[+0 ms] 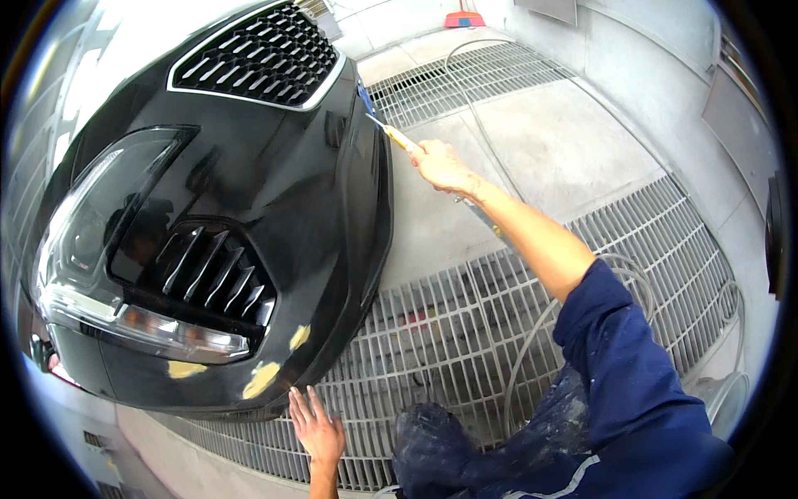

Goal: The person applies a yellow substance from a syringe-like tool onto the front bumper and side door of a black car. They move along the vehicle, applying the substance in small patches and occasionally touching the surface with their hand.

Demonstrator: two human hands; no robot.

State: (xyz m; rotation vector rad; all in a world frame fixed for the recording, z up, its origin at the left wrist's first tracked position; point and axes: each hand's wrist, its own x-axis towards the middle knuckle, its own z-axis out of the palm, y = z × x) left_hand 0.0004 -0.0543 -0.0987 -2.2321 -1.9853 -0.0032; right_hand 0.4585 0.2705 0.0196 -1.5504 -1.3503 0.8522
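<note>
A black car front bumper point(299, 208) fills the left side, with pale yellow filler patches point(262, 379) near its lower corner. My right hand point(443, 166) reaches across to the bumper's far side, closed round a slim yellow-handled tool point(399, 137). The tool's thin pale tip is by a small blue strip point(365, 97) at the bumper's edge; whether it touches is unclear. At the near lower edge is my left hand point(318, 428), fingers stretched toward the bumper and fingertips at its rim, holding nothing.
The bumper carries a honeycomb grille point(258, 58) and a clear headlight point(100, 208). Metal floor grating point(465, 333) runs below my legs. A grey hose point(482, 125) crosses the concrete floor, with more hose coiled at right. A red dustpan-like object point(463, 18) stands by the far wall.
</note>
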